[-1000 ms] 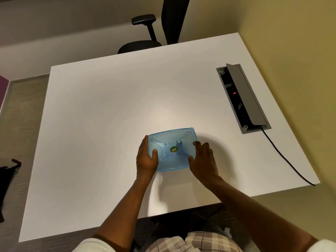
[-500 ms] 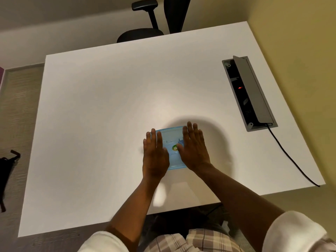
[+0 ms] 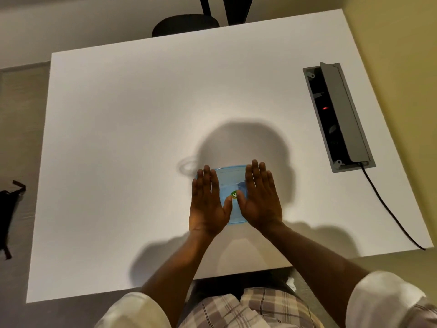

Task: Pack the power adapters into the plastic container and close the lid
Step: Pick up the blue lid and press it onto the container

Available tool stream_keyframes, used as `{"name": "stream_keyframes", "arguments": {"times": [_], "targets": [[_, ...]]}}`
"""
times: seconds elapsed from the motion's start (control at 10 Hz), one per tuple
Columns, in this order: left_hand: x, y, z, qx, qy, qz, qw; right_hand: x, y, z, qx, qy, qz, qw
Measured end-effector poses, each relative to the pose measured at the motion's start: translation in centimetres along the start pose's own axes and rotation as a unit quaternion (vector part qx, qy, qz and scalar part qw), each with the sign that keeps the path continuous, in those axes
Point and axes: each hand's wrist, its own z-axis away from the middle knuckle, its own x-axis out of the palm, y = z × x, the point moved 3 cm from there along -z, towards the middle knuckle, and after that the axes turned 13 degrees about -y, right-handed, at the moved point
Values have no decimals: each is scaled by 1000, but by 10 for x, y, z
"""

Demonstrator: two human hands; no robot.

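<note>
A translucent blue plastic container (image 3: pixel 232 179) with its lid on sits on the white table (image 3: pixel 132 129), near the front edge. A round green sticker (image 3: pixel 234 194) marks the lid's middle. My left hand (image 3: pixel 208 202) lies flat, palm down, on the lid's left half. My right hand (image 3: pixel 259 197) lies flat on the right half, fingers extended and together. Both hands cover most of the lid. The adapters are not visible; a dark shape shows faintly through the lid by my right hand.
An open grey cable box (image 3: pixel 338 117) with a red light is set into the table at the right, and a black cable (image 3: pixel 390 214) runs from it off the front edge. A black office chair (image 3: pixel 186 24) stands behind the table. A dark bag (image 3: pixel 9 209) lies on the floor at left.
My hands moved from gripping the container's sides to lying flat on top of the lid. The view has tilted lower and closer over the table.
</note>
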Motion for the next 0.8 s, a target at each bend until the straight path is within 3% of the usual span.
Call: {"name": "stream_keyframes", "arguments": {"times": [0.6,0.8], "targets": [[8,0,1,3,29,-19,999,3,0,1,1,16,26,1000],[-25,8,8,-2,14,17,1000,-19,-14,6,0,-2,11,1000]]}}
